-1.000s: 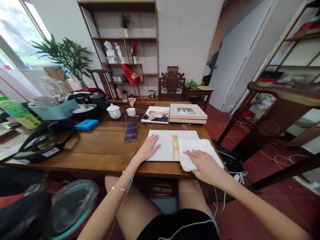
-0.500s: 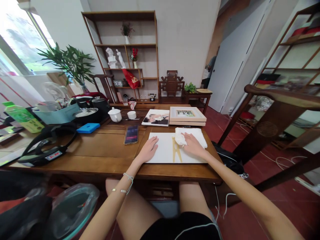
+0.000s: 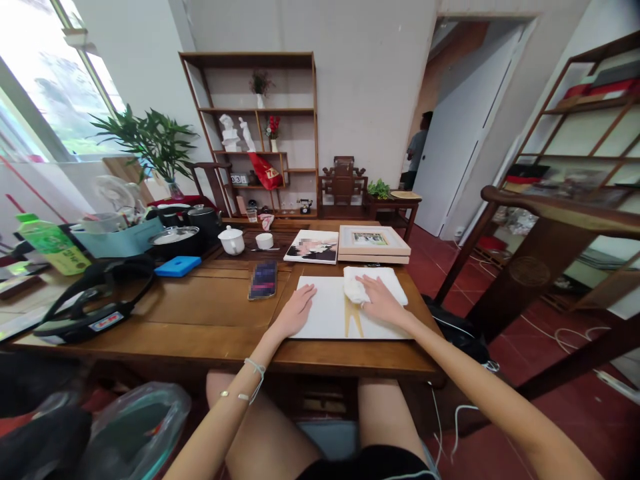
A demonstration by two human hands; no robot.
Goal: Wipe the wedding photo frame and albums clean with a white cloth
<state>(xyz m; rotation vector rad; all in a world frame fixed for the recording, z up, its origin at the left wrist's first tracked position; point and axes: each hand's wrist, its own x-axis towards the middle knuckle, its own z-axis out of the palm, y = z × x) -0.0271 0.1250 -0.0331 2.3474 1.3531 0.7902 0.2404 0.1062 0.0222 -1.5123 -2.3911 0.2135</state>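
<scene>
A white board lies flat on the wooden table in front of me, with a gold easel-shaped stand on its back. My left hand rests flat on the board's left edge, fingers spread. My right hand presses a folded white cloth against the board's upper right part, fingers stretched over the cloth.
A picture frame stack and a printed canvas sit just beyond the board. A phone, blue box, teapot, pots and a headset fill the left. A person stands at the doorway.
My right hand has slid the cloth from the board's near right corner up and left to its far part. The left hand stays put. The view has tilted slightly upward.
</scene>
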